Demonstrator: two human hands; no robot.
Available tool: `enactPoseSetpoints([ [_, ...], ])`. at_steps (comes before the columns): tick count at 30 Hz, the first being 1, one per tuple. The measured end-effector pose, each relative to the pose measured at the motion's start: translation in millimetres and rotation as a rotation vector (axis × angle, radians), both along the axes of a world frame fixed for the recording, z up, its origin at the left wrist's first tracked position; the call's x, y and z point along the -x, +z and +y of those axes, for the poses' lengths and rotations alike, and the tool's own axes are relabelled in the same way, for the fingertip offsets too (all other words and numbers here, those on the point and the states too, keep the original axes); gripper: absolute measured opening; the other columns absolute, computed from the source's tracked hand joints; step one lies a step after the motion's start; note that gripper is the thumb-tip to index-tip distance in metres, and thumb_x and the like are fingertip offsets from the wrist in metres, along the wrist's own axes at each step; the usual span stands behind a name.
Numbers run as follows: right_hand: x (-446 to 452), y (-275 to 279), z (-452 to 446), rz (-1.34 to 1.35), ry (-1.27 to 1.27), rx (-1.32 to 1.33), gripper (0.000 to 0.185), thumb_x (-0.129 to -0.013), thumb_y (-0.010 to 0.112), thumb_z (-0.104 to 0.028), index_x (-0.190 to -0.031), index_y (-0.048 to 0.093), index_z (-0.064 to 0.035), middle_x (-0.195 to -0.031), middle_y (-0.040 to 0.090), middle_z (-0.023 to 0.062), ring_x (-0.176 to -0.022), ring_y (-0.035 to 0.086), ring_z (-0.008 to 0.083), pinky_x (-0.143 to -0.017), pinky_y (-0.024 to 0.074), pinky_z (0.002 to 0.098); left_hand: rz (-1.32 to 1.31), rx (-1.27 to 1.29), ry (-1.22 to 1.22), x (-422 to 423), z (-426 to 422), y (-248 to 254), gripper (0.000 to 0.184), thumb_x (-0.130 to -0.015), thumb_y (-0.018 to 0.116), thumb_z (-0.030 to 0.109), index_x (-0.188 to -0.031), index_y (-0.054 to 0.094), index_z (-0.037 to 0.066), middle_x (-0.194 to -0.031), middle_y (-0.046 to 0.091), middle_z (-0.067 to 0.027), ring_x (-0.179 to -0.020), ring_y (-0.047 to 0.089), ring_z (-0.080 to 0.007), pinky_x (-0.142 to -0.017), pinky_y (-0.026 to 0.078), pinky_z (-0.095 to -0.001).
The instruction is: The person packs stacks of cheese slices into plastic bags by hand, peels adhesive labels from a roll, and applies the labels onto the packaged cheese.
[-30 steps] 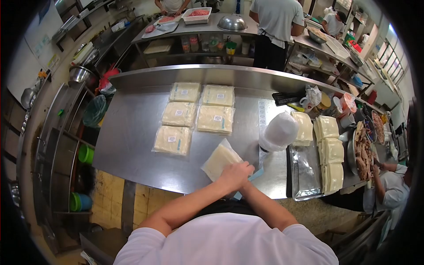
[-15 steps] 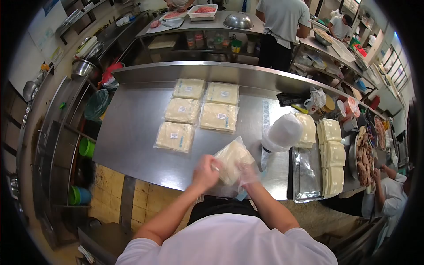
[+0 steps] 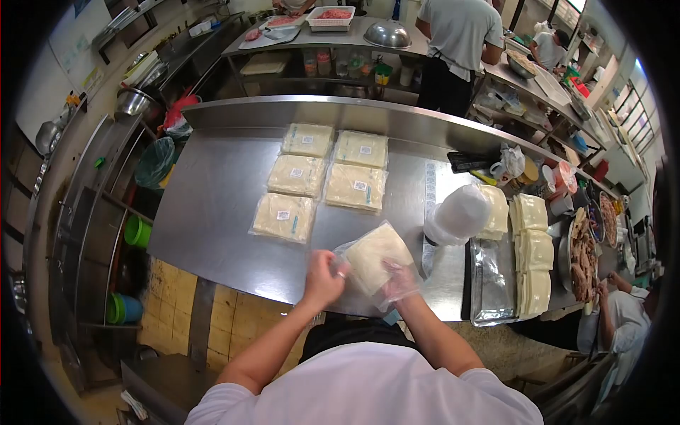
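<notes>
Near the front edge of the steel table, a stack of pale square sheets [image 3: 379, 255] sits tilted in a clear plastic bag. My right hand [image 3: 400, 282], covered in clear plastic, grips the stack's lower right side. I cannot tell whether that plastic is a glove or the bag. My left hand [image 3: 326, 278] is closed at the left edge, with its fingers pinching the loose plastic of the bag [image 3: 343, 261]. Beyond my hands lie several flat bagged packs with printed labels, among them a near-left pack [image 3: 283, 218] and a near-right pack [image 3: 354, 188].
Right of my hands stands a white plastic-wrapped bundle [image 3: 459, 214]. A metal tray [image 3: 494, 280] beside it bears stacks of pale sheets [image 3: 535, 248]. Farther right is a pan of cooked meat [image 3: 584, 258], with a co-worker [image 3: 630, 312] next to it. A raised ledge [image 3: 312, 106] bounds the table's back.
The bagged stack has turned and now shows a broader, flatter face. My left hand has shifted slightly left. The right hand keeps its hold, and the whole view has shifted a little.
</notes>
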State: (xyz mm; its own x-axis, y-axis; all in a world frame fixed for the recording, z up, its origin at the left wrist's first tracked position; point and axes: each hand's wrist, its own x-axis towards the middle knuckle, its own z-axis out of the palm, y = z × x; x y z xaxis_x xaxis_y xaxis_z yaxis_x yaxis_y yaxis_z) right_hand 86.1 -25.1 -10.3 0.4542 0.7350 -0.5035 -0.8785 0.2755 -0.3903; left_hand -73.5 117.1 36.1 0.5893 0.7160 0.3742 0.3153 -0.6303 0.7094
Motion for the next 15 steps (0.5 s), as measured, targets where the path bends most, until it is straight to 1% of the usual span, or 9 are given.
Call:
enactPoseSetpoints([
  [1, 5, 10, 6, -0.019, -0.013, 0.043, 0.049, -0.090, 0.069, -0.013, -0.134, 0.053, 0.0008, -0.125, 0.064, 0.0194, -0.117, 0.063, 0.0406, -0.099, 0.0525, 0.0605, 0.078, 0.049, -0.190, 3, -18, 33, 0.030, -0.089, 0.073, 0.029, -0.098, 0.060, 0.004, -0.086, 0.061, -0.0121, -0.079, 0.064, -0.0333, -0.070, 0.052, -0.0436],
  [2, 11, 23, 9, 0.014, 0.015, 0.072, 0.047, -0.091, 0.069, -0.015, -0.133, 0.054, 0.0002, -0.124, 0.064, 0.0197, -0.115, 0.064, 0.0391, -0.097, 0.0539, 0.0573, 0.156, 0.099, -0.378, 4, -33, 56, 0.034, -0.085, 0.075, 0.031, -0.099, 0.059, 0.004, -0.087, 0.061, -0.0138, -0.083, 0.064, -0.0381, -0.074, 0.051, -0.0470],
  [4, 15, 47, 19, 0.070, 0.081, 0.121, 0.043, -0.092, 0.069, -0.017, -0.130, 0.057, -0.0010, -0.122, 0.064, 0.0202, -0.111, 0.066, 0.0363, -0.092, 0.0568, 0.0509, 0.267, 0.084, -0.465, -1, -53, 50, 0.027, -0.086, 0.071, 0.028, -0.096, 0.060, 0.006, -0.088, 0.063, -0.0153, -0.083, 0.064, -0.0391, -0.073, 0.051, -0.0484],
  [5, 16, 43, 25, 0.073, 0.086, 0.154, 0.041, -0.092, 0.068, -0.018, -0.129, 0.058, -0.0013, -0.120, 0.065, 0.0197, -0.110, 0.066, 0.0355, -0.091, 0.0565, 0.0501, 0.323, 0.074, -0.510, -1, -59, 47, 0.023, -0.087, 0.069, 0.026, -0.094, 0.061, 0.006, -0.088, 0.064, -0.0161, -0.083, 0.065, -0.0395, -0.072, 0.051, -0.0490],
  [8, 13, -8, 33, -0.049, 0.042, 0.251, 0.035, -0.093, 0.067, -0.019, -0.124, 0.062, -0.0024, -0.117, 0.065, 0.0182, -0.106, 0.065, 0.0330, -0.088, 0.0558, 0.0476, 0.287, 0.141, -0.564, -6, -62, 12, 0.013, -0.087, 0.064, 0.021, -0.089, 0.062, 0.008, -0.089, 0.065, -0.0158, -0.082, 0.065, -0.0400, -0.071, 0.052, -0.0512],
  [11, 16, -43, 28, -0.208, 0.054, 0.325, 0.030, -0.094, 0.065, -0.020, -0.120, 0.065, -0.0035, -0.113, 0.066, 0.0167, -0.102, 0.065, 0.0305, -0.085, 0.0550, 0.0451, 0.266, 0.110, -0.572, -11, -65, 31, 0.007, -0.087, 0.061, 0.016, -0.086, 0.064, 0.009, -0.087, 0.066, -0.0145, -0.080, 0.065, -0.0392, -0.071, 0.052, -0.0516],
  [13, 16, -66, 22, -0.225, 0.093, 0.332, 0.027, -0.095, 0.064, -0.020, -0.116, 0.068, -0.0042, -0.111, 0.066, 0.0157, -0.099, 0.065, 0.0289, -0.083, 0.0545, 0.0434, 0.299, 0.134, -0.614, -8, -65, 20, 0.009, -0.088, 0.062, 0.018, -0.088, 0.065, 0.009, -0.087, 0.067, -0.0149, -0.081, 0.066, -0.0394, -0.071, 0.053, -0.0512],
  [14, 14, -78, 14, -0.182, 0.128, 0.318, 0.031, -0.094, 0.064, -0.021, -0.120, 0.065, -0.0040, -0.113, 0.066, 0.0159, -0.099, 0.065, 0.0300, -0.084, 0.0550, 0.0447, 0.310, 0.136, -0.637, -10, -64, 14, 0.010, -0.089, 0.062, 0.018, -0.089, 0.065, 0.008, -0.087, 0.067, -0.0150, -0.082, 0.066, -0.0395, -0.072, 0.053, -0.0510],
  [15, 13, -79, 10, -0.140, 0.165, 0.304, 0.035, -0.093, 0.065, -0.021, -0.124, 0.062, -0.0039, -0.114, 0.066, 0.0160, -0.100, 0.066, 0.0310, -0.085, 0.0555, 0.0459, 0.288, 0.141, -0.684, -11, -68, 14, 0.013, -0.089, 0.062, 0.019, -0.089, 0.066, 0.007, -0.087, 0.067, -0.0156, -0.083, 0.066, -0.0393, -0.073, 0.053, -0.0507],
])
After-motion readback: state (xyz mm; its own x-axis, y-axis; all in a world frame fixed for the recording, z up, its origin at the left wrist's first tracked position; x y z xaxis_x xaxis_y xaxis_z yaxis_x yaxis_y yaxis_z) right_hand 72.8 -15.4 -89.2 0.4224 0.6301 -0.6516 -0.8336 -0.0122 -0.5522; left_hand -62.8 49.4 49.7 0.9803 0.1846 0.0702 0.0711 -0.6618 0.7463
